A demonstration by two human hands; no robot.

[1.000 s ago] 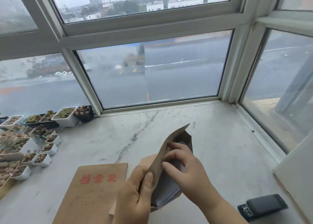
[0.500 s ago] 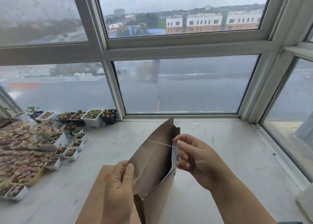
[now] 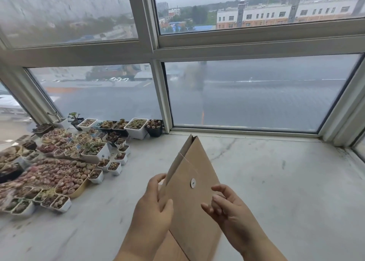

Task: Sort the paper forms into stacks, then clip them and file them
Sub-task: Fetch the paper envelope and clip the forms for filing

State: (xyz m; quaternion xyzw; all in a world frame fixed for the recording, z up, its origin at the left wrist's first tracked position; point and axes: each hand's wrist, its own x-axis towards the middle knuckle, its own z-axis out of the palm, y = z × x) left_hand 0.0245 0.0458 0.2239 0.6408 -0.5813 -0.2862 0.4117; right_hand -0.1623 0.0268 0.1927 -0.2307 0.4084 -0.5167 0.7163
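A brown paper file envelope (image 3: 194, 183) stood tilted above the near middle of the marble windowsill (image 3: 276, 181), its pointed top corner leaning toward the far window (image 3: 246, 92). The left hand (image 3: 153, 214) gripped the envelope's left edge, thumb curled over the front face and fingers wrapped round behind it. The right hand (image 3: 229, 211) was at the envelope's right edge with its fingers loosely curled and spread a little apart, the fingertips (image 3: 216, 198) close to or just touching the paper; whether they pinched anything could not be told. A white round fastener disc (image 3: 193, 182) sat on the front face between the two hands, and a thin white string (image 3: 186, 159) ran across the upper part of the envelope. A second brown envelope (image 3: 169, 249) lay flat on the sill beneath the held one, at the near edge of the view, mostly hidden by the hands. On the left, from near to far, many small white and black pots of succulents (image 3: 75, 162) crowded the sill, well apart from the envelope. Through the glass, a wet grey road and pale buildings showed beyond.
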